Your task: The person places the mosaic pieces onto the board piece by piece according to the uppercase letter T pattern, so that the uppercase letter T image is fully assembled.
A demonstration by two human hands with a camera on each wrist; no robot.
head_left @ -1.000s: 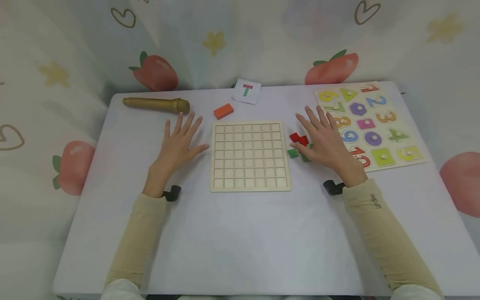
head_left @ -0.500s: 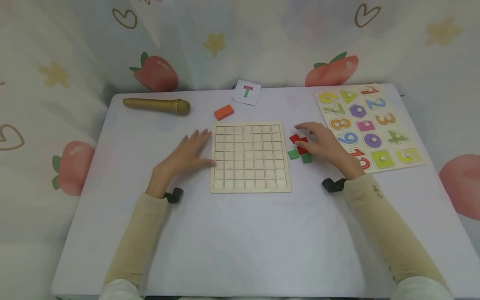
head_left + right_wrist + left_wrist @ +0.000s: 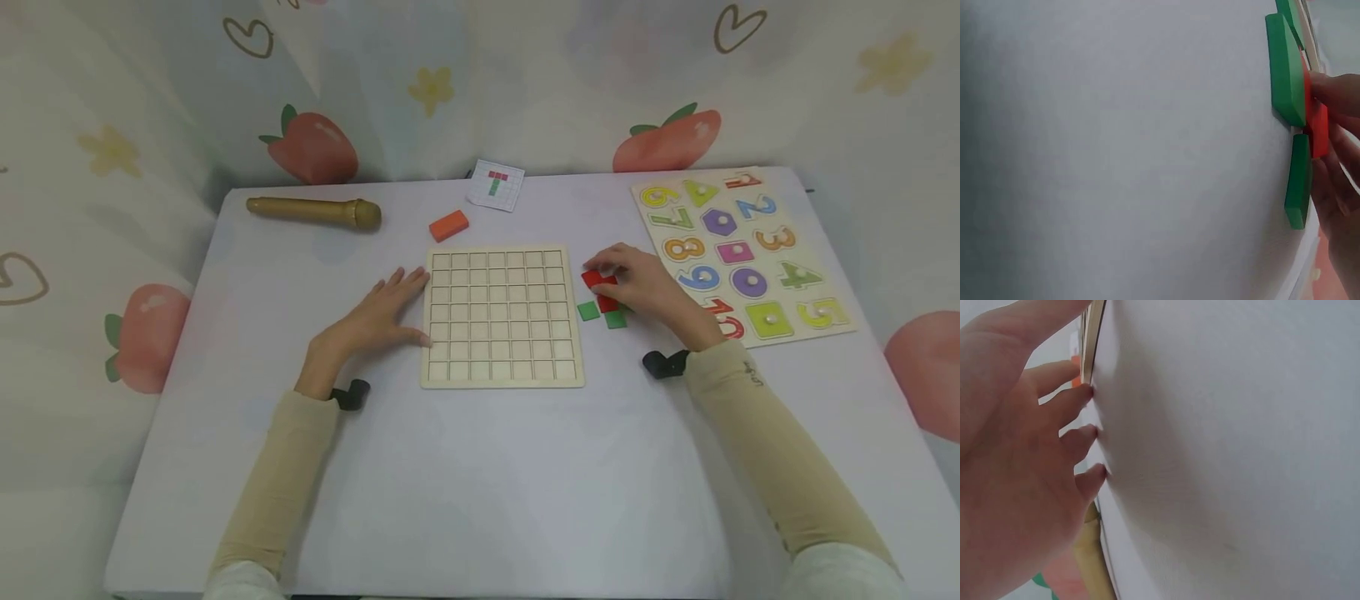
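The pale gridded board point(image 3: 501, 317) lies flat in mid-table. Along its left edge rests my left hand point(image 3: 367, 323), thumb and fingertips against the rim; the left wrist view shows that hand point(image 3: 1019, 462) with fingers spread. Right of the board, my right hand point(image 3: 654, 287) pinches at the red tiles point(image 3: 592, 279) between thumb and fingers. Green tiles point(image 3: 588, 311) lie just in front of them. In the right wrist view, the fingers point(image 3: 1342, 237) hold a red tile point(image 3: 1319, 128) beside green tiles point(image 3: 1286, 72); part of the red is hidden.
An orange block point(image 3: 448, 226) and a paper card with a red and green T point(image 3: 496, 185) lie behind the board. A gold microphone point(image 3: 315, 212) is at the back left. The number-and-shape puzzle board point(image 3: 768, 320) occupies the right.
Both hands have come down from spread poses above the table. The left has moved to the board's left edge; the right has closed its fingers on the red tiles.
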